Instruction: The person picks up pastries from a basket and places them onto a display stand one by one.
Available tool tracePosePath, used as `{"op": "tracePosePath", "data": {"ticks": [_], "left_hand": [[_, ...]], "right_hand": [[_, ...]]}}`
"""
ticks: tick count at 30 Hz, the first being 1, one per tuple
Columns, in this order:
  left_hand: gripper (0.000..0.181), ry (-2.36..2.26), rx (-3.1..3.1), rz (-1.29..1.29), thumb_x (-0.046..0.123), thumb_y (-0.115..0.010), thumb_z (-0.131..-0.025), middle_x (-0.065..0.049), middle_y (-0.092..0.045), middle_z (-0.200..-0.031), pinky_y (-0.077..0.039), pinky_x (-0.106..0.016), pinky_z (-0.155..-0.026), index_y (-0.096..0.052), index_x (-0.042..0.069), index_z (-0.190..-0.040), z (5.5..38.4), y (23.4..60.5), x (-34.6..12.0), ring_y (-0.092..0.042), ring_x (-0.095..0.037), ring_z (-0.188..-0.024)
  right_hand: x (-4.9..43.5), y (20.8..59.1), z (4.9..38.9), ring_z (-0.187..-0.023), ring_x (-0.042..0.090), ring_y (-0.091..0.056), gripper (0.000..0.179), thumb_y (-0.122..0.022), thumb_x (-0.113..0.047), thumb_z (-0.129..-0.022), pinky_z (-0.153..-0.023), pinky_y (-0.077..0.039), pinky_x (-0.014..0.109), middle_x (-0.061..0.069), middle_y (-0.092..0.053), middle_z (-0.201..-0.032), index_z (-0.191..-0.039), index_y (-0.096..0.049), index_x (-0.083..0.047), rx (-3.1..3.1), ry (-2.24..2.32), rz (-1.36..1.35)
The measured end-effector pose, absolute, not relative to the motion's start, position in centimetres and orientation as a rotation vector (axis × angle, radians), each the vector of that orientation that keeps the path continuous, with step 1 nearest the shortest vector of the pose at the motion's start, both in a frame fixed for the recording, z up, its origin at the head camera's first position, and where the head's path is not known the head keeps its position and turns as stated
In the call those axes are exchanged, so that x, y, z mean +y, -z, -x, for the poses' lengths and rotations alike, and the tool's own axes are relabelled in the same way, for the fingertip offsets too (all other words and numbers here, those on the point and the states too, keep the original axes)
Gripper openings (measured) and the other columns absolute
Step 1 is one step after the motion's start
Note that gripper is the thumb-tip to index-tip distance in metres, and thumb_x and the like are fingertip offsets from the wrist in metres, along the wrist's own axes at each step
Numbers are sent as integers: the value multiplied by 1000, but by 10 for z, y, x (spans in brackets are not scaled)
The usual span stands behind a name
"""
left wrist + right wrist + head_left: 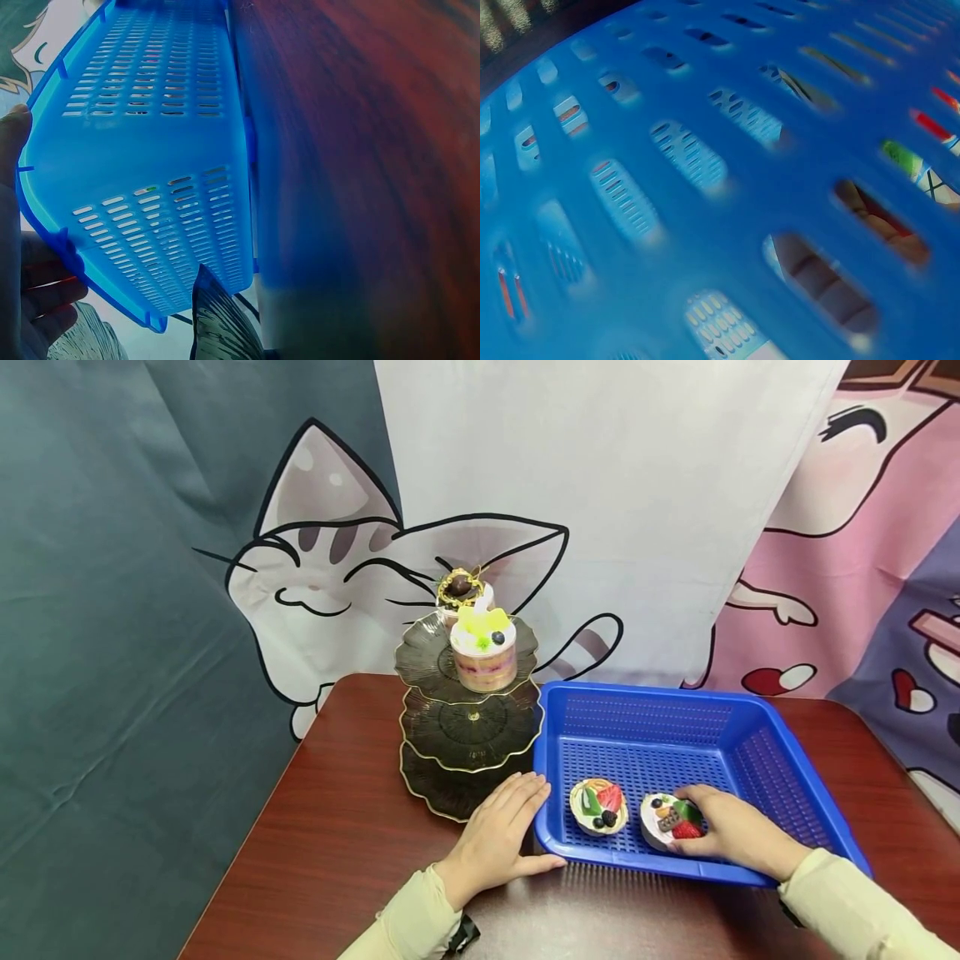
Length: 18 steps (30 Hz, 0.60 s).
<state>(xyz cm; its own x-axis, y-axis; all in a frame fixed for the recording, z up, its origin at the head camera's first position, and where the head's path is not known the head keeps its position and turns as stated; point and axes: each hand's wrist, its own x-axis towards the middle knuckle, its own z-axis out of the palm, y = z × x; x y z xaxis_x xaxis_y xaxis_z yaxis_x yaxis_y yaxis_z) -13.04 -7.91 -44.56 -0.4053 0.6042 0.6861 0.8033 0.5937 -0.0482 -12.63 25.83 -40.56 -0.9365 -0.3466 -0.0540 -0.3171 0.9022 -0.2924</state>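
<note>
Strawberry-topped cake (663,823) is in the blue basket (652,764), lower right of head frame, pinched by right hand (738,832); left hand (495,837) rests straight-fingered on the basket's corner, tart (597,807) beside the cake. Looks like pick-up or set-down, can't tell which; next move calls for a light grip, clear of the tart. Left wrist shows the slotted outer walls head mostly misses; right wrist, fingers through slots.

High head view forward and down, both wrist views close to the blue basket (647,763) common to all three.
</note>
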Motion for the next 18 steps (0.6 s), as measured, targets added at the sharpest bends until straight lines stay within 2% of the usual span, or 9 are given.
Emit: {"op": "tracePosePath", "data": {"ticks": [4, 10, 18], "left_hand": [[89, 380, -2149, 1108, 63, -74, -69, -14, -62, -126, -39, -36, -115, -56, 1, -129, 130, 446, -79, -56, -23, -124], [88, 379, -2149, 1108, 63, -74, -69, -13, -61, -127, -34, -34, -118, -56, 1, -129, 130, 447, -79, -56, -23, -124], [89, 377, -2138, 1112, 63, -74, -69, -14, -62, -126, -40, -37, -113, -56, 0, -129, 131, 446, -79, -56, -23, -124]], "right_hand": [[258, 404, 126, -89, 21, -62, 78, -79, -54, -67, -77, -56, 45, 13, -67, -105, -115, -61, 5, 2955, 419, 500], [257, 403, 125, -83, 16, -60, 74, -81, -51, -66, -69, -54, 37, 9, -67, -100, -112, -63, 3, 2995, 381, 519], [258, 403, 125, -76, 12, -56, 71, -81, -49, -65, -61, -50, 31, 6, -68, -95, -110, -64, 3, 3030, 364, 511]]}}
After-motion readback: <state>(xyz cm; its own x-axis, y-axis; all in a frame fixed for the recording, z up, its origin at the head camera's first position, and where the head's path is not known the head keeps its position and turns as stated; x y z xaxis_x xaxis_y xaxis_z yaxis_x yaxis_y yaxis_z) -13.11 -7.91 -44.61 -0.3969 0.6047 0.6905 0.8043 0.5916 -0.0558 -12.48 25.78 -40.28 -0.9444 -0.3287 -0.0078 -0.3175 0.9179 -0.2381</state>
